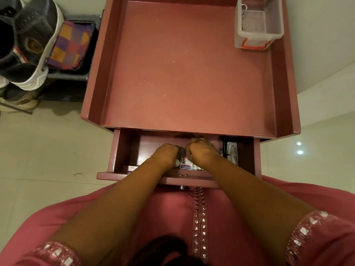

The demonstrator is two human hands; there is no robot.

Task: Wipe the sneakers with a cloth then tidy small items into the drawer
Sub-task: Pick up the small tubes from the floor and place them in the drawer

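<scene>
Both hands are down inside the open drawer (123,150) of a pink cabinet, side by side and almost touching. The left hand (166,153) is curled downward with its knuckles up, and its fingers are hidden beneath it, so I cannot tell what its grip has closed on, if anything. The right hand (201,149) is also curled, its fingers bunched near the back of the drawer; whether that grip pinches something is not visible either.

Between the two hands stands a small dark-capped bottle (182,152), and just in front of it lies a white box of Hansaplast plasters (186,167) against the drawer's front wall. A few other small items beside the box are too blurred to name. In the drawer's narrow right compartment lies a white tube (232,153) with red lettering (possibly an ointment).

The cabinet's top surface (182,73) has raised edges, and a clear plastic container (259,24) with an orange-red label sits in its far right corner. To the left of the cabinet, on a shoe rack, a dark sneaker (34,45) with a white sole stands beside a folded checked cloth (70,45) in purple, orange and pink, which touches the sole. The person wears a pink garment with sequinned cuffs.
</scene>
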